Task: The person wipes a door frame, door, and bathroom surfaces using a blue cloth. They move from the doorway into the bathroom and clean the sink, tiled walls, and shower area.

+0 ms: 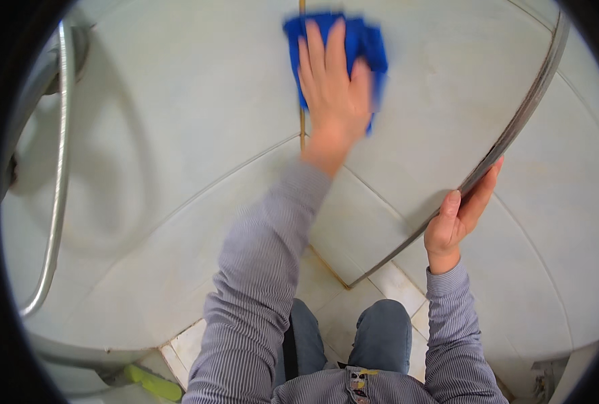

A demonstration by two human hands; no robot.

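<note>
Blue cloth (368, 44) lies against the wall (205, 81), left of the dark strip (518, 122), under the flattened, open-fingered left hand (338, 94); the right hand (448, 229) clasps that strip. Wiping seems underway; the next stroke would need even pressure.

No legible txt/nos. in view.
Small patch (358, 381) w/ a colourful pic on front of striped top (245, 316); any wording on it too small & blurry to read.
</note>
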